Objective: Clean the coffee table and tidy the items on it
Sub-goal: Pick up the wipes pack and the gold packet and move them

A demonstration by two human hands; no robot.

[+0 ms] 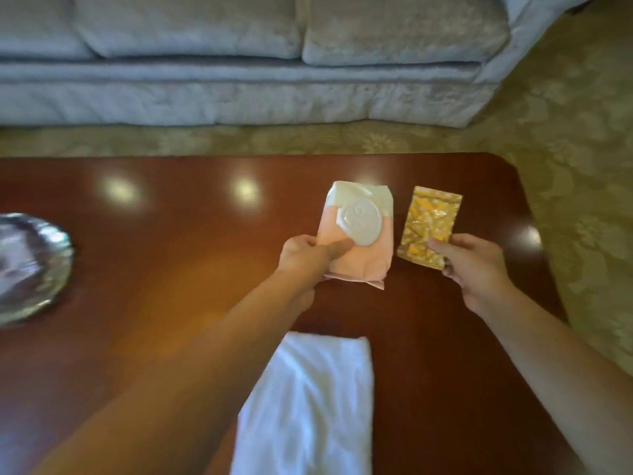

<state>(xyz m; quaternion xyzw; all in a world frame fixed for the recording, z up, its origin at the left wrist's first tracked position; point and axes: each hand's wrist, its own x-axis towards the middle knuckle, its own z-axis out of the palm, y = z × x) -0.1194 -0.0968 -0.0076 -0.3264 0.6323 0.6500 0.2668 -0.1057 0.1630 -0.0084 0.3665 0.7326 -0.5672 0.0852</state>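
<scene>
A glossy dark red-brown coffee table [171, 269] fills the lower view. My left hand [301, 258] grips the near end of a pink and white wipes pack [359, 214] with a round white lid, thumb on top. Just right of it, my right hand [472, 265] pinches the near corner of a small yellow-gold foil packet [428, 224]. The two packs lie side by side near the table's far right part, a narrow gap between them. A folded white cloth [308, 402] lies on the table close to me, below both hands.
A silver scalloped dish [30, 265] sits at the table's left edge, partly cut off. A pale blue sofa [239, 63] stands beyond the table on patterned beige carpet [565, 149]. The table's right edge runs diagonally near my right arm.
</scene>
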